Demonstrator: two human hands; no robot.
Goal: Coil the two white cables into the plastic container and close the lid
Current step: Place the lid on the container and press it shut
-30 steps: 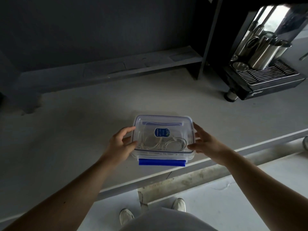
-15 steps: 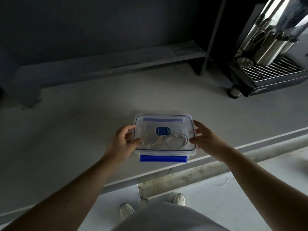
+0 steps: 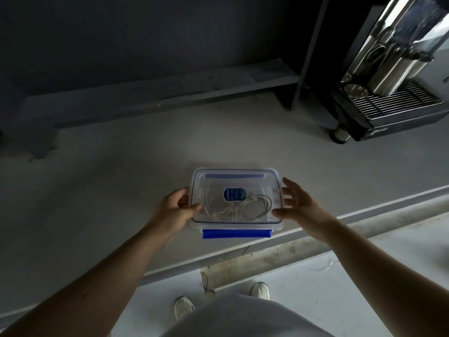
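Lidded box of coiled cables between two hands on the counter

The plastic container [image 3: 235,203] sat on the grey counter [image 3: 121,166] near its front edge, lid [image 3: 235,181] on, the white cables [image 3: 240,209] coiled inside under a blue sticker [image 3: 234,194]. The left hand [image 3: 173,211] gripped the box's 9 o'clock end, thumb on the lid. The right hand [image 3: 297,206] was spread wide at 3 o'clock, thumb touching the lid corner. A blue latch [image 3: 237,233] jutted out at 6 o'clock. A coffee machine [image 3: 388,76] stood at 2 o'clock.
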